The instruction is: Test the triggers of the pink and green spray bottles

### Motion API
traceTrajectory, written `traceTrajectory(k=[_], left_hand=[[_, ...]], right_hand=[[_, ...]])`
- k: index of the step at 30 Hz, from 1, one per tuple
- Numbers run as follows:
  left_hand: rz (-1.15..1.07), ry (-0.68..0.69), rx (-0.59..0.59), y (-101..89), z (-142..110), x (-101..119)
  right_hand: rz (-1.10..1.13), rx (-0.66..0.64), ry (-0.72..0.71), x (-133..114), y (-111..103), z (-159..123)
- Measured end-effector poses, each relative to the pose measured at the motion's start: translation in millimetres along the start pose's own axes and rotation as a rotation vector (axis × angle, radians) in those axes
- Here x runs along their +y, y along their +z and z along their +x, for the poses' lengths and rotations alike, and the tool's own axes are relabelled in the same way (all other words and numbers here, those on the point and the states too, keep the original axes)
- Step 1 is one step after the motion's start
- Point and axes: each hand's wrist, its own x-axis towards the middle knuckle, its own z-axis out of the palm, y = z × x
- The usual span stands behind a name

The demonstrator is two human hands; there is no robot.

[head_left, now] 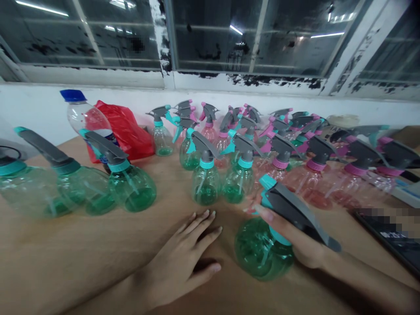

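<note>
A green spray bottle point(259, 251) with a grey and teal trigger head is gripped at its neck by my right hand point(305, 243). It tilts, nozzle pointing up and to the left. My left hand point(183, 249) lies flat on the wooden table point(98, 262), fingers stretched forward, holding nothing. Just beyond its fingertips stand two more green spray bottles, a left one point(206, 186) and a right one point(238, 183). Part of my right hand's grip is hidden behind the trigger head.
Several green spray bottles point(133, 190) stand at the left. Rows of pink and green spray bottles point(315, 183) fill the back right. A blue-capped plastic bottle point(87, 116) and a red plastic bag point(123, 127) sit back left. A phone point(390, 238) lies at the right.
</note>
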Motion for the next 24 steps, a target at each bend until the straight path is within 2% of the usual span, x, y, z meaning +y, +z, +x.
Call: traceTrajectory(k=[3, 9, 24], left_hand=[[0.000, -0.004, 0.006, 0.2, 0.2, 0.2], [0.006, 0.003, 0.020, 1.5, -1.3, -0.6], [-0.017, 0.003, 0.021, 1.7, -0.5, -0.7]], right_hand=[[0.014, 0.002, 0.036, 0.0, 1.6, -1.3], [0.080, 0.061, -0.036, -1.0, 6.0, -0.2], [0.103, 0.082, -0.018, 2.5, 7.2, -0.1]])
